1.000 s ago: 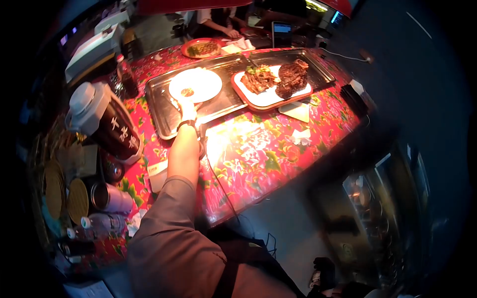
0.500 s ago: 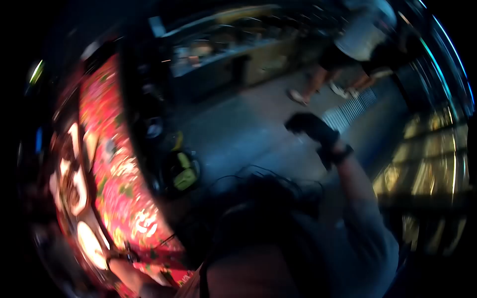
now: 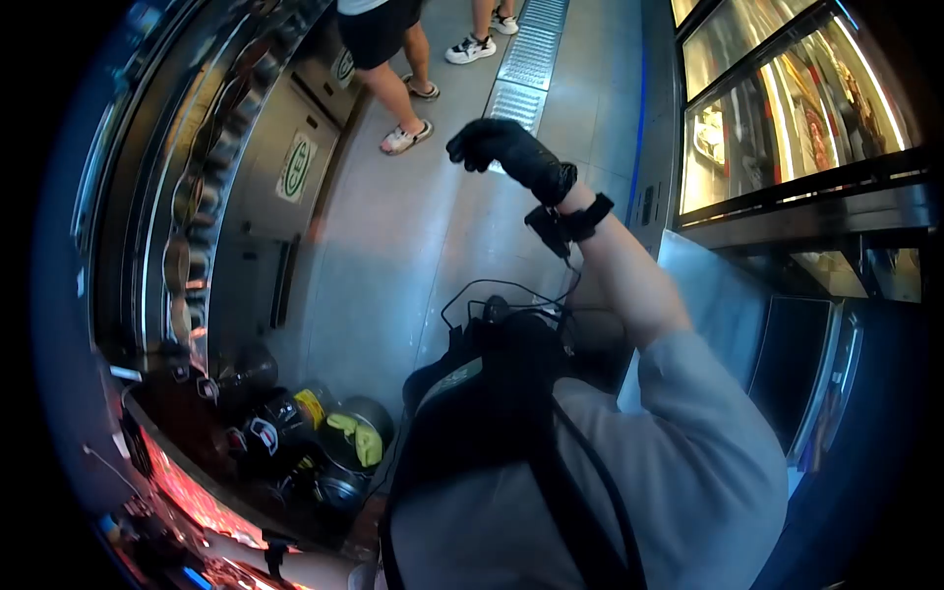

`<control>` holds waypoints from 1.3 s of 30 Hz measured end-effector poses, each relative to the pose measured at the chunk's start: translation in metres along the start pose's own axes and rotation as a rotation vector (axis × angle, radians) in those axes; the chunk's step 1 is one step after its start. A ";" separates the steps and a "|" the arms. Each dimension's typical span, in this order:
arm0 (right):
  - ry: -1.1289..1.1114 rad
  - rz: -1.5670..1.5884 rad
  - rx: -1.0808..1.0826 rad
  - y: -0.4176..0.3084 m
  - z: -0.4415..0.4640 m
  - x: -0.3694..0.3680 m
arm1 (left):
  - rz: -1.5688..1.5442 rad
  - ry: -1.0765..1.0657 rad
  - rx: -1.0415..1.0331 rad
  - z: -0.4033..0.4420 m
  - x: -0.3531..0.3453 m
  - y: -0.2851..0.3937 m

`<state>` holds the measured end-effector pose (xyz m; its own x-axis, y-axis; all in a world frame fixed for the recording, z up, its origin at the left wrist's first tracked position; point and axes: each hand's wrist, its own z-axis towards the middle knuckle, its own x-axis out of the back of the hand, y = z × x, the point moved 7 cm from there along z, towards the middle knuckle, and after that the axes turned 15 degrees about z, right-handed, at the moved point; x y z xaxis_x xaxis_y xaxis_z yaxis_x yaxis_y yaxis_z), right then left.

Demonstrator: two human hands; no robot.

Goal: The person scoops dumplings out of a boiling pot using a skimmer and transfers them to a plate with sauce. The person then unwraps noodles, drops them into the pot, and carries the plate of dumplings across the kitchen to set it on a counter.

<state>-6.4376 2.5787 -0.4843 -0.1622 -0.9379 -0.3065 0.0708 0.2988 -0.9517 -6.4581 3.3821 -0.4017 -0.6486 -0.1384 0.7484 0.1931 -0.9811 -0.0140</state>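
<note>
My right hand (image 3: 506, 155), in a black glove with a black strap and a small device at the wrist, is raised over the walkway floor. Its fingers are loosely curled together, and nothing shows in them. At the lower left my left forearm (image 3: 320, 568), with a black wrist strap, reaches toward the red patterned surface (image 3: 192, 492). The left hand's fingers are too dark and distorted at the view's edge to make out. Black cables (image 3: 501, 282) hang in front of my body and run to the right wrist.
Steel counters with a row of containers (image 3: 192, 226) line the left side. Below stands a bin with yellow-green gloves (image 3: 359, 438). Lit glass display cabinets (image 3: 796, 108) are on the right. Two people's legs (image 3: 393, 93) stand ahead by the floor drain grate (image 3: 531, 49).
My view has swung left to right, so the red surface slid to the lower left edge and the walkway and cabinets came in clearly. My right hand stays raised and curled.
</note>
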 end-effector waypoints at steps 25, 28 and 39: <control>1.019 -0.133 0.170 -0.236 0.038 0.618 | -1.355 -0.893 -1.898 0.034 0.071 1.392; 1.137 0.078 0.270 -0.252 0.037 0.690 | -1.435 -0.836 -2.074 0.001 0.113 1.502; 0.762 -0.360 0.093 -0.410 0.299 0.965 | -1.316 -1.247 -1.675 0.056 0.056 1.806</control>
<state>-6.3285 1.4984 -0.3840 -0.8067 -0.5883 0.0549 -0.0372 -0.0421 -0.9984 -6.1045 1.6098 -0.3481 0.7350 -0.1487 0.6616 -0.6334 0.1978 0.7481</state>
